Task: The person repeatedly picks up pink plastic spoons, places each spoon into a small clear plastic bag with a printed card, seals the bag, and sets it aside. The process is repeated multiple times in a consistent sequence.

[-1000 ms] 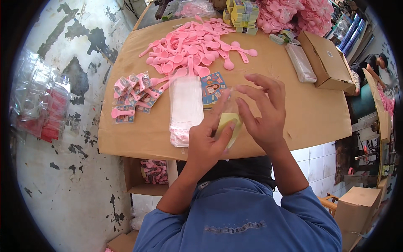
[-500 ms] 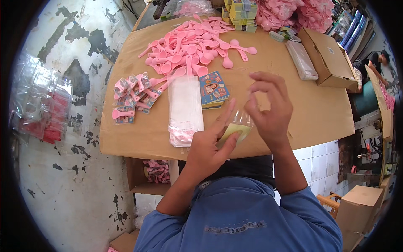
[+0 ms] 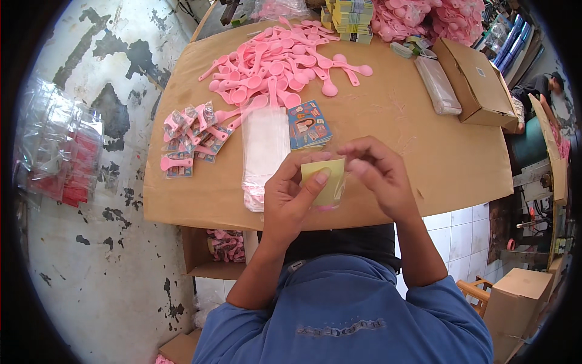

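Observation:
My left hand (image 3: 295, 195) and my right hand (image 3: 376, 175) together hold a small clear packet with a yellow card (image 3: 325, 182) inside, just above the near edge of the cardboard-covered table (image 3: 424, 139). The left thumb presses on the card's front; the right fingers pinch its upper right corner. Something pink shows at the packet's bottom. Right behind my hands lie a stack of clear plastic sleeves (image 3: 264, 148) and a small stack of colourful printed cards (image 3: 308, 124). A heap of loose pink plastic spoons (image 3: 279, 60) covers the table's far middle.
Finished packets with pink spoons (image 3: 188, 138) lie at the table's left. A brown cardboard box (image 3: 476, 82) and a clear bag (image 3: 438, 85) sit at the right. More pink spoons (image 3: 424, 15) and card bundles (image 3: 348, 15) are at the back. Plastic bags (image 3: 57, 151) lie on the floor at left. Another person (image 3: 542, 85) is at far right.
My hands have drawn slightly nearer and turned the packet, so the yellow card now faces up flat with my left thumb across it.

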Demonstrator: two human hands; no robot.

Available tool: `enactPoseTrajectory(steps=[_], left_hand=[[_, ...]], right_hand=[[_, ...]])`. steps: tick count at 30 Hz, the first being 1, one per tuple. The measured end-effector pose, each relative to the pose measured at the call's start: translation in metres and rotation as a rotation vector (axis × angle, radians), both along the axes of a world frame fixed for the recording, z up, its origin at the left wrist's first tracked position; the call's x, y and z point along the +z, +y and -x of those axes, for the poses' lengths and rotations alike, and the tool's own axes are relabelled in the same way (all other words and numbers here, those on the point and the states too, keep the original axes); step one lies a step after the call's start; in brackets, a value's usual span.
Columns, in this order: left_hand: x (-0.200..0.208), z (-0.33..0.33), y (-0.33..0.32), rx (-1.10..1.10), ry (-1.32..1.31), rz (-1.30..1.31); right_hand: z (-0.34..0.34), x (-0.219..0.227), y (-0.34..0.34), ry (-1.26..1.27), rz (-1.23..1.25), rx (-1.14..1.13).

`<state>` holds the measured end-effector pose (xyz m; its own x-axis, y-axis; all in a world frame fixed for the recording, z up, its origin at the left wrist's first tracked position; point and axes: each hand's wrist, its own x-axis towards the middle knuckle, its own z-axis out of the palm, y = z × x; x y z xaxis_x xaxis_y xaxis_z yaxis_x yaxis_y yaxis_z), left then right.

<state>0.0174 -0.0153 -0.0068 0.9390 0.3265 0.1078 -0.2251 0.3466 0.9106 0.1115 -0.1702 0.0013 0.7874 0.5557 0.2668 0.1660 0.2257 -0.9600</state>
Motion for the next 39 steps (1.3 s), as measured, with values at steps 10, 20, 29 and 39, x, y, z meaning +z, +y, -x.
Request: enactPoseTrajectory(steps=[10, 20, 29, 39], left_hand=[[0.010, 0.011, 0.015, 0.090, 0.021, -0.135], [0.000, 0.017, 0.037, -0.091, -0.172, 0.089], [0.021, 0.019, 0.036, -0.018, -0.069, -0.649], [0.028, 0.012, 0.143, 0.693, 0.011, -0.977]], right_hand=[[-0.007, 0.008, 0.001, 0.157, -0.005, 0.101], [-0.011, 0.025, 0.000, -0.157, 0.002, 0.209], [0.003, 0.021, 0.007, -0.092, -0.079, 0.052], [-0.040, 0.008, 0.009, -0.329, 0.436, -0.213]])
